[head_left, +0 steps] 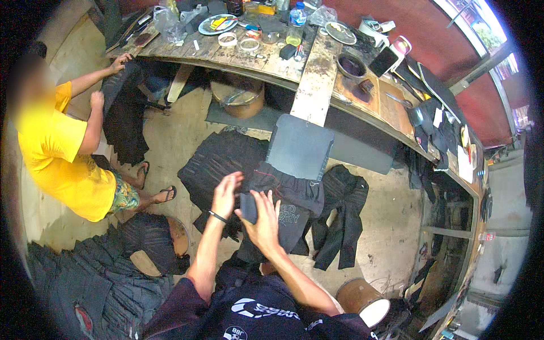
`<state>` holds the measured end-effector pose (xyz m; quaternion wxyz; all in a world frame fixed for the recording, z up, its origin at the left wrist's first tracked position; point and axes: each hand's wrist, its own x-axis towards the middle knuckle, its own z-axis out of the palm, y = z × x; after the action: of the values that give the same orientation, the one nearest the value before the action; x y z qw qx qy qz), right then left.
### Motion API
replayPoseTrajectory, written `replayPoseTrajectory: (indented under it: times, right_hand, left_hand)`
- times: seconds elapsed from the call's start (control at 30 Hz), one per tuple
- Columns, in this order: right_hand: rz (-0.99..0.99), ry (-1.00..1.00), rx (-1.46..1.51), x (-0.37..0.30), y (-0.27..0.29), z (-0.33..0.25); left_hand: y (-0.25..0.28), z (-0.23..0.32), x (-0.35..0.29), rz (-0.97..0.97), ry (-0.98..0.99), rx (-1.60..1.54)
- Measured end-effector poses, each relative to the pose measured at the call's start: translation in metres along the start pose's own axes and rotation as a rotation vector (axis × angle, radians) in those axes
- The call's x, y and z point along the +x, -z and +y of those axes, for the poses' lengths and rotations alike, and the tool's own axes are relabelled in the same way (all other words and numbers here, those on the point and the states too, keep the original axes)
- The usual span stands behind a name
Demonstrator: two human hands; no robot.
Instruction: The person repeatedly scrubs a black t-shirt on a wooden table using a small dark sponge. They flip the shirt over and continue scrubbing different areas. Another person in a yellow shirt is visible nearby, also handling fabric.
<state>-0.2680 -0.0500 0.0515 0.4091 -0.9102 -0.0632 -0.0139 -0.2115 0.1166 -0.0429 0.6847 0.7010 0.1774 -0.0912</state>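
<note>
My left hand (226,192) is raised with fingers spread, just left of a dark flat block (248,207). My right hand (263,218) grips that small block and presses it on a black garment (289,198) with printed lettering. The garment is pulled over a dark grey flat board (300,148) that slopes down from the workbench toward me. A black band circles my left wrist.
A person in a yellow shirt (56,164) at left handles a black garment (122,113). Black clothes lie piled on the floor (218,161), (340,209), (102,272). A cluttered curved wooden workbench (311,73) runs across the top. A round tin (362,300) stands at lower right.
</note>
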Motion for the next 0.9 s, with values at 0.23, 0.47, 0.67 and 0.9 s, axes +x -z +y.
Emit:
replayPoseTrajectory:
  times: [0.23,0.47,0.67,0.9]
  right_hand:
    - [0.246,-0.242,-0.215,-0.004,0.074,0.042]
    - [0.182,0.042,-0.466,0.139,0.040,0.098]
    - [0.139,0.077,-0.492,0.202,0.048,0.139]
    - [0.280,0.068,-0.526,0.149,0.030,0.104]
  left_hand:
    - [-0.114,0.066,0.009,0.154,-0.153,0.548]
    - [-0.106,0.071,0.230,0.026,-0.123,0.588]
    - [-0.039,0.036,0.039,-0.276,0.098,0.046]
    - [0.009,-0.086,-0.191,-0.462,0.283,0.380]
